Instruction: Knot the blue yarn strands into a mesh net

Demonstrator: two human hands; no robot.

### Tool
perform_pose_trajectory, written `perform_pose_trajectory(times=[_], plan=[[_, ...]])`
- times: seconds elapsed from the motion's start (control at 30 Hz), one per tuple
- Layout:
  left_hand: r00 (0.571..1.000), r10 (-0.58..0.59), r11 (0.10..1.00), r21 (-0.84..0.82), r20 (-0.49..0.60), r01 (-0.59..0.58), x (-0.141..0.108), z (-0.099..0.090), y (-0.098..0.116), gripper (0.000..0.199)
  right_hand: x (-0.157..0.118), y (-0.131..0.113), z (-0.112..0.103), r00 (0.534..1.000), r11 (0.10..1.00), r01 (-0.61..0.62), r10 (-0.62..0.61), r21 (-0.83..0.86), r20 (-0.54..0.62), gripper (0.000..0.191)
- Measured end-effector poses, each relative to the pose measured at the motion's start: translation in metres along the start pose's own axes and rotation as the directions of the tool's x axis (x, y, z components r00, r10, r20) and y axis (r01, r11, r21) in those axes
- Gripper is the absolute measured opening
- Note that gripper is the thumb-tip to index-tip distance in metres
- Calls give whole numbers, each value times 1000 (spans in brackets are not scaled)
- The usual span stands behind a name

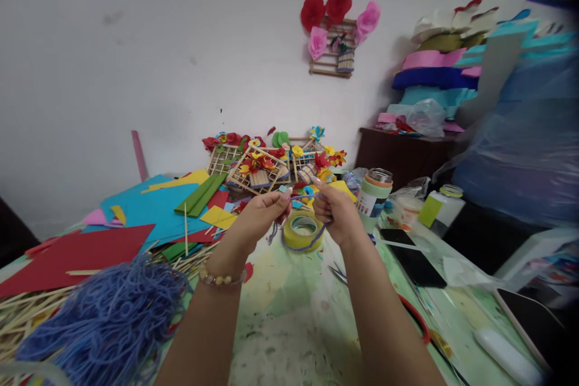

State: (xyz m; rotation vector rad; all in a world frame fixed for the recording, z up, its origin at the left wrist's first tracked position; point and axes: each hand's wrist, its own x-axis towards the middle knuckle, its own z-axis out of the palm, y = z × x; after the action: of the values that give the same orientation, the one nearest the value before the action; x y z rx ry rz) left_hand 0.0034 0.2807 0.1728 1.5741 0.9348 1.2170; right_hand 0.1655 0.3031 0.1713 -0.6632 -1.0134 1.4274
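Observation:
My left hand (pixel 266 211) is closed, thumb against the fingers, pinching a strand of purple-blue yarn (pixel 298 197). The strand runs across to my right hand (pixel 337 208), whose curled fingers grip it too. A loop of the yarn hangs from the hands, passing in front of a roll of yellow tape (pixel 304 230) on the table; whether it touches the roll I cannot tell. A loose end dangles below my left hand. Just right of the tape, a pair of scissors (pixel 338 273) shows in part, its handles hidden by my right forearm.
A heap of blue yarn (pixel 113 319) and thin wooden sticks (pixel 27 313) lie left, below coloured paper sheets (pixel 154 208). Small stick lattices with paper flowers (pixel 257 169) lean at the back. A jar (pixel 374 193), a black phone (pixel 414 259) and a white bottle (pixel 506 356) sit right.

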Motion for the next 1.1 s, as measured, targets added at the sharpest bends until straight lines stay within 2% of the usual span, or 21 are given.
perform_pose_trajectory(times=[0.07,0.1,0.13,0.2,0.23,0.3,0.33,0.4,0.47,0.57,0.73,0.87,0.93,1.1], plan=[[999,5,999,49,42,-7,-8,5,11,43,4,7,-2,976,970,163,-186,-179,-114,45],[998,-7,997,84,62,2,-13,10,17,42,6,12,-4,936,922,250,-308,-295,-168,46],[997,-26,990,141,77,15,-18,16,22,42,8,17,-6,875,843,326,-440,-427,-201,45],[998,-42,935,353,52,21,-28,32,28,41,12,28,-12,734,621,407,-659,-670,-166,44],[999,-22,872,489,24,7,-33,42,28,41,14,33,-15,677,511,417,-727,-751,-119,44],[999,45,679,734,-13,-21,-40,63,27,38,18,43,-21,603,359,425,-797,-831,-36,44],[999,52,590,807,-10,-23,-43,72,25,37,20,46,-25,576,316,434,-817,-844,-10,44],[1000,13,489,872,1,-7,-45,87,21,38,24,51,-32,526,274,453,-850,-848,7,43],[999,-34,465,885,2,14,-45,95,19,39,26,54,-39,503,280,463,-864,-841,-10,43],[999,-54,458,888,-1,26,-45,98,19,41,29,55,-45,496,298,455,-868,-839,-40,44],[996,-85,409,913,20,16,-46,99,18,42,30,53,-49,420,229,442,-907,-868,-26,42],[997,-70,393,920,43,-12,-46,99,14,43,30,52,-50,408,221,397,-912,-891,-45,41],[997,-58,415,910,42,-14,-42,97,13,43,30,52,-51,420,232,371,-905,-899,-60,40],[999,-8,570,821,31,-21,-30,78,15,47,33,51,-54,420,303,328,-895,-895,-149,40]])
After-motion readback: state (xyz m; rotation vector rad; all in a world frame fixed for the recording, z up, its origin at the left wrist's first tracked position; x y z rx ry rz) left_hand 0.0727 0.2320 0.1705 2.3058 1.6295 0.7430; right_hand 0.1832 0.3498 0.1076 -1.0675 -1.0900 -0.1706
